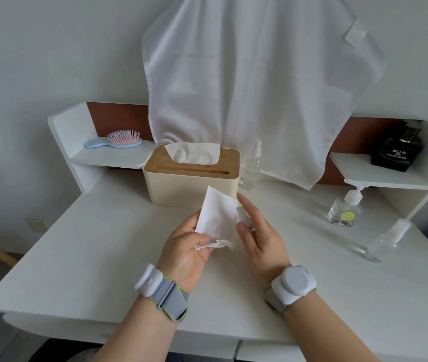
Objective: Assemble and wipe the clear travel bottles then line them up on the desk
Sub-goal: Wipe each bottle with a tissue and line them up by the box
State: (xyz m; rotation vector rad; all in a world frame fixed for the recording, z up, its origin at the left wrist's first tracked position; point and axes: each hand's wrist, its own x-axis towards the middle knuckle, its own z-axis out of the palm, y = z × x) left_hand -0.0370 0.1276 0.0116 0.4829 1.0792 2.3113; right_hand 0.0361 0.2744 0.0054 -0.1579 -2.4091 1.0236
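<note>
A folded white tissue [218, 219] is held above the middle of the white desk [90, 257]. My left hand [186, 246] grips its lower edge with the thumb across it. My right hand [256, 236] touches the tissue's right side, fingers fairly straight and the thumb on the paper. A tall clear spray bottle [251, 167] stands upright right of the tissue box. A clear pump bottle [344, 209] with a green label stands at the right. Closer to me, a clear spray bottle [385, 240] lies on its side near the desk's right edge.
A cream tissue box [190, 176] with a wooden lid stands behind my hands, a tissue sticking out. A white cloth [254, 82] hangs on the wall above. A hairbrush [115, 141] lies on the left shelf, a black perfume bottle [397, 150] on the right shelf.
</note>
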